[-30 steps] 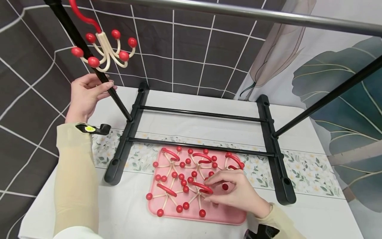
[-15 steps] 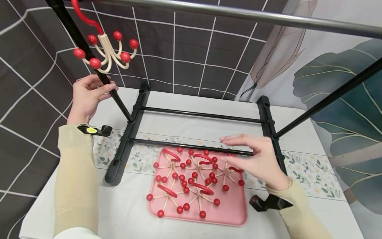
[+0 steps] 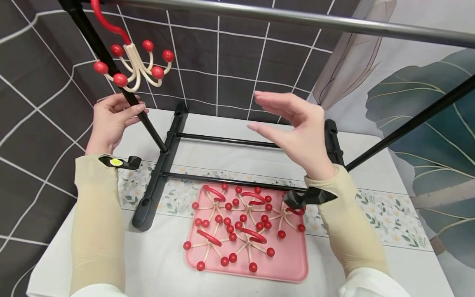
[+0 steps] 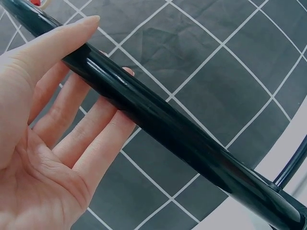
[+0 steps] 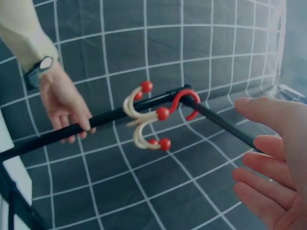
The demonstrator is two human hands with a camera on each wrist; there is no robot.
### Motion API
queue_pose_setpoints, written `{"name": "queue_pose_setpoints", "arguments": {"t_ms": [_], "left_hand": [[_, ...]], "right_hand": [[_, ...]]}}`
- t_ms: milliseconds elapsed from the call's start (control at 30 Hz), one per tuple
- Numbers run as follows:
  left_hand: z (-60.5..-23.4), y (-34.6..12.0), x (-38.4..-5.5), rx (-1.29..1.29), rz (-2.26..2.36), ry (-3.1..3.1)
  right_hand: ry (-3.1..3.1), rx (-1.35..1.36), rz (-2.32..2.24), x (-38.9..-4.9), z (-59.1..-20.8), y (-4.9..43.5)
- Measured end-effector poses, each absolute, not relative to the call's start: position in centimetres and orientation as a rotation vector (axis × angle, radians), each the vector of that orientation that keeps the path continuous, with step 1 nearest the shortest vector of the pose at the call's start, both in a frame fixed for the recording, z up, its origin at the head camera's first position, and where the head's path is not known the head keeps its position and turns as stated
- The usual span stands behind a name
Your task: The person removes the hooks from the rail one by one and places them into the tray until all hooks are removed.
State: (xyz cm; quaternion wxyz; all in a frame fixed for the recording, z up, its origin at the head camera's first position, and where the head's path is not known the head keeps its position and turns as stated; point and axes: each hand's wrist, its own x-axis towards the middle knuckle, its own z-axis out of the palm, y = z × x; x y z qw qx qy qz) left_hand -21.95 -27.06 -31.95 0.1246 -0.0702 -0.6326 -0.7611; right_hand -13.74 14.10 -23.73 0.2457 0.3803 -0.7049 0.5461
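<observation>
My left hand (image 3: 111, 119) holds the black post (image 3: 155, 134) of a rack. In the left wrist view the thumb lies over the post (image 4: 144, 105) with the fingers behind it. My right hand (image 3: 297, 128) is raised above the rack's base, holding nothing, its thumb apart from the fingers. A multi-arm hook hanger (image 3: 131, 53), with cream arms tipped by red balls, hangs near the left post. The right wrist view shows its red hook (image 5: 175, 103) over the rail's end. Several similar hangers lie in a pink tray (image 3: 285, 266).
A metal top rail (image 3: 259, 13) crosses above the table. Two black bars (image 3: 230, 141) join the rack's left foot (image 3: 142, 212) and right foot (image 3: 332, 142). Behind stands a dark gridded cloth wall (image 3: 237, 53). A leaf-patterned curtain (image 3: 423, 99) hangs at the right.
My right hand has left the hangers in the tray and risen up and back, without one. The left hand stays on the post. The hanger on the rail still hangs there.
</observation>
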Motion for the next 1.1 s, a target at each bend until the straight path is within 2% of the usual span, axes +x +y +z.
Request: {"name": "queue_pose_setpoints", "arguments": {"t_ms": [500, 767, 1100], "left_hand": [[-31.7, -27.4, -21.9, -0.194, -2.192, -1.855], [-31.6, -27.3, -22.1, -0.226, -2.21, -1.827], [-31.7, -27.1, -22.4, -0.227, -2.218, -1.834]], "right_hand": [[-1.83, 1.162, 1.631, -17.3, -15.9, 5.1], [-2.034, 0.975, 1.841, -20.2, -16.3, -1.2], [-2.204, 0.71, 1.68, -22.3, -15.8, -7.1]]}}
